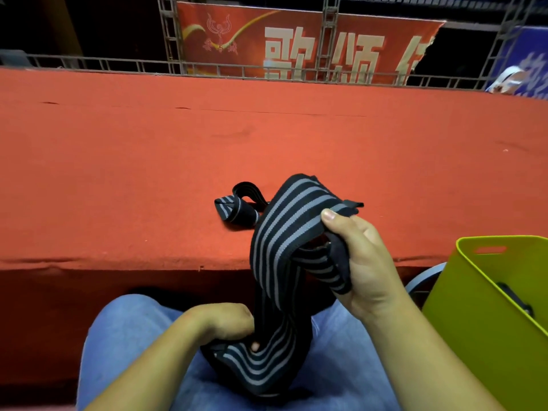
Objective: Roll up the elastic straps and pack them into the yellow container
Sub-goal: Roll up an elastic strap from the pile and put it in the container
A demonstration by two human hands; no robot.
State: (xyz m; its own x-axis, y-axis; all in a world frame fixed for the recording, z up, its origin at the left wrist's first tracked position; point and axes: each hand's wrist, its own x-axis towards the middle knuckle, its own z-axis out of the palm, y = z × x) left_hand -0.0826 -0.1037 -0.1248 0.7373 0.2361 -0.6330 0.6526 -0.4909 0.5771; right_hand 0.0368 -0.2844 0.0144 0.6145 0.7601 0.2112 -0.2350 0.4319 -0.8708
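The right hand point(367, 268) was raised over the lap point(133, 327), a little toward 1 o'clock from the picture's middle. Its fingers were curled round a folded bunch of the strap point(284, 232), with the thumb laid on top of the black, grey-striped band. From that grip the strap hung down toward 7 o'clock in a loose, twisting run to the left hand point(225, 321), which sat low on the lap. The left hand's fingers were curled in on the strap's lower end, with one fingertip showing against the cloth, and the end spread out beneath it across the jeans.

A second strap point(235, 210), partly rolled with a loop of its tail lying loose behind it, rested on the red platform point(148, 158). It lay just beside the held strap at about 10 o'clock from the right hand, and I could not tell whether the two touched.

The container point(480, 321) stood at 3 to 4 o'clock from the hands, near the right forearm and below the platform's front edge. A dark item point(514, 298) lay inside it, too hidden to tell what it was. At 12 o'clock, beyond the platform, a red banner point(296, 40) hung on a metal frame.
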